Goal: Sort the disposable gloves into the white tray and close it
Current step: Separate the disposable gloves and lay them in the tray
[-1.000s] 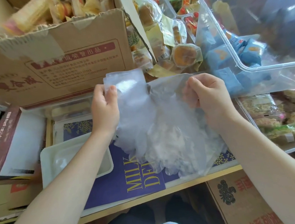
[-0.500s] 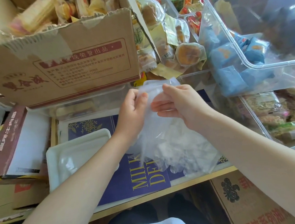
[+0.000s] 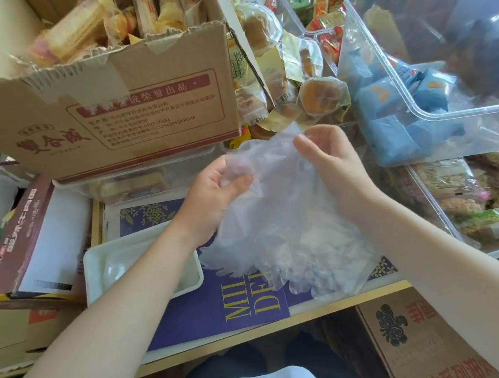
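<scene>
Hands parted slightly since half-second ago; left hand [image 3: 211, 193] and right hand [image 3: 328, 155] fingers pinch bunched gloves [image 3: 284, 234] held above table, right of white tray [image 3: 95, 262]. Tray open; gloves not yet in.

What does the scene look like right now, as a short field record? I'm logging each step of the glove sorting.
left hand: grips the top of the glove bundle
right hand: fingers curled, pinching the bundle's upper edge
disposable gloves: clear crumpled bundle, held up over the purple box
white tray: open, lower left of the bundle, partly behind the left forearm
purple box: lies flat under the tray
task state: gloves not yet in tray
</scene>
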